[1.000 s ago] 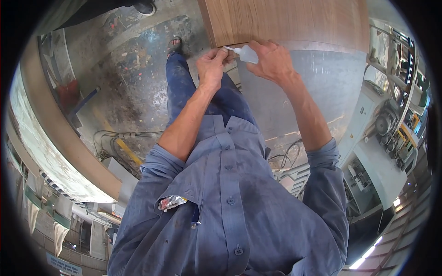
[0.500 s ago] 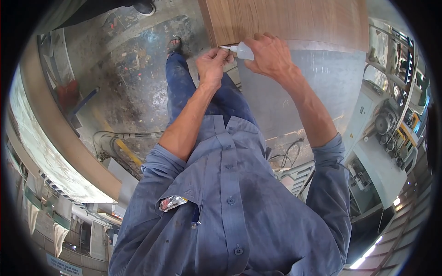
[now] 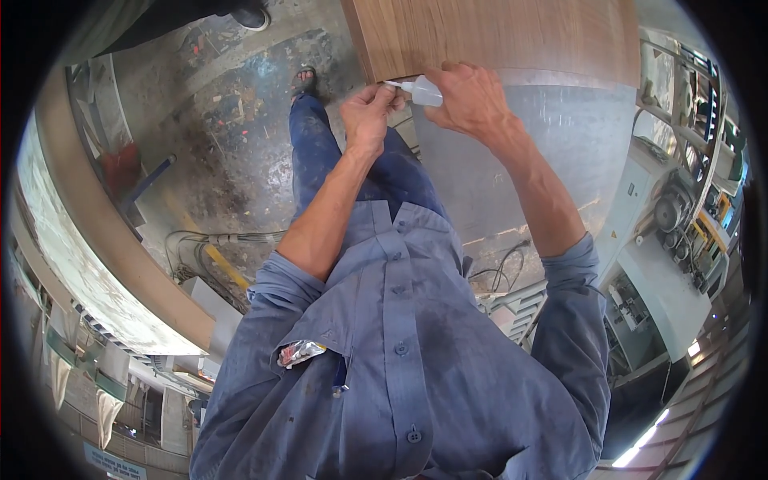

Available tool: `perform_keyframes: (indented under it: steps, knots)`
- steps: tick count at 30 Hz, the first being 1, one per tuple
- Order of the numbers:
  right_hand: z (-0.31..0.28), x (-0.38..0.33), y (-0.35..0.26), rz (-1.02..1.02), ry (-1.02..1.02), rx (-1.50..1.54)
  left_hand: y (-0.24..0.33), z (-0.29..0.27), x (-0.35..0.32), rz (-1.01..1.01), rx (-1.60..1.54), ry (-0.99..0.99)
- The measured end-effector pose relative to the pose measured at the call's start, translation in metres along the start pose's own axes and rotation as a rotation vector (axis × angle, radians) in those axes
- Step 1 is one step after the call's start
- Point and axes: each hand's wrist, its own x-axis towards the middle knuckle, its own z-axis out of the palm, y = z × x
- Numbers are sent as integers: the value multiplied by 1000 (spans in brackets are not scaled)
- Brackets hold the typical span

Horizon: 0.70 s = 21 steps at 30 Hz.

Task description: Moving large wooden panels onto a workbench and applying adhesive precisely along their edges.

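My right hand (image 3: pixel 474 102) is wrapped around a small white squeeze bottle (image 3: pixel 427 91), its thin nozzle pointing left. Against that nozzle tip, my left hand (image 3: pixel 368 120) is closed in a pinch. Whatever lies between the left fingertips, if anything, is too small to make out. Both hands are at the near left corner of a wood-grain board (image 3: pixel 496 40). The nozzle runs close along the board's near edge, and I cannot tell whether it touches.
A smooth grey panel (image 3: pixel 520 152) lies on the near side of the board. At the right stands a grey machine (image 3: pixel 636 188). Cables (image 3: pixel 232 238) run over the stained floor at the left, by a long curved-looking bench edge (image 3: pixel 120 232). Another person's shoe (image 3: pixel 254 18) shows at the top.
Both hands and the bottle keep almost the same pose. The surroundings have shifted only slightly in the view.
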Motion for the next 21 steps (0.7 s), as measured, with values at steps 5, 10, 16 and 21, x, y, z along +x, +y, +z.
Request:
perform_keyframes:
  steps: [5,10,16,21]
  knots:
    - [-1,-5,10,65,-19,-59,0,1,0,-5,-21,9]
    - [-1,-11,17,42,28,-15,1,4,-2,-40,-23,29]
    - [-8,-17,26,81,13,-1,2,3,-2,-46,-19,12]
    - [-12,-24,38,160,-2,-23,3,4,-2,-20,-20,33]
